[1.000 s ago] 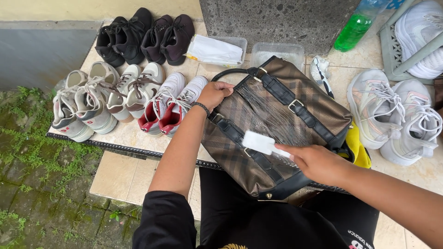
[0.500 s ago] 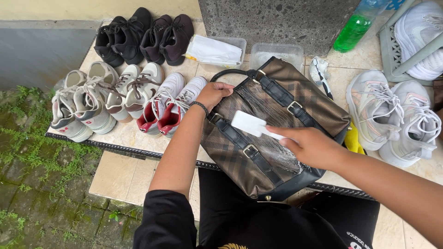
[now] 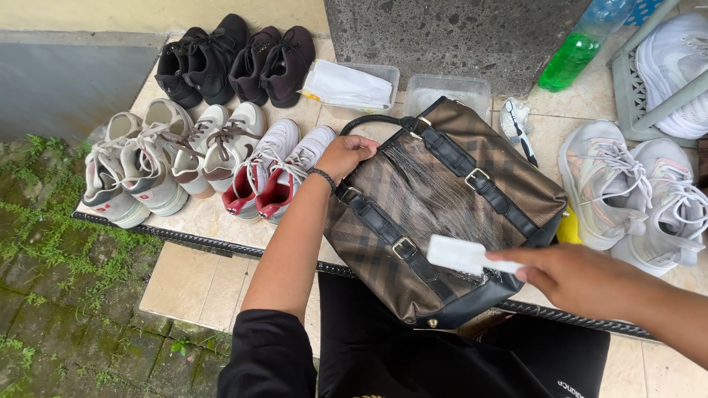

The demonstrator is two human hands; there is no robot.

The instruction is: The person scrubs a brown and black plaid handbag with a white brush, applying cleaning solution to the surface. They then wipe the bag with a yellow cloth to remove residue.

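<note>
2 hands: left hand (image 3: pixel 346 153) grips bag (image 3: pixel 442 199); right hand (image 3: pixel 571 276) presses brush (image 3: pixel 457 256).

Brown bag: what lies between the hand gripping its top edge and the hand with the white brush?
In the head view, only the brown bag lies between the left hand and the right hand holding the white brush: a wet streaked panel crossed by a dark buckled strap.

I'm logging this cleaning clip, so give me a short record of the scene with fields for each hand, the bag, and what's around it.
left hand: the left hand grips the top edge of the brown checked bag, beside its black handle
right hand: the right hand holds a white brush against the bag's lower side
bag surface: pale wet streaks across the middle
bag position: lying on the tiled ledge
left of bag: rows of sneakers
behind bag: two clear plastic tubs, green bottle
right of bag: light grey sneakers
</note>
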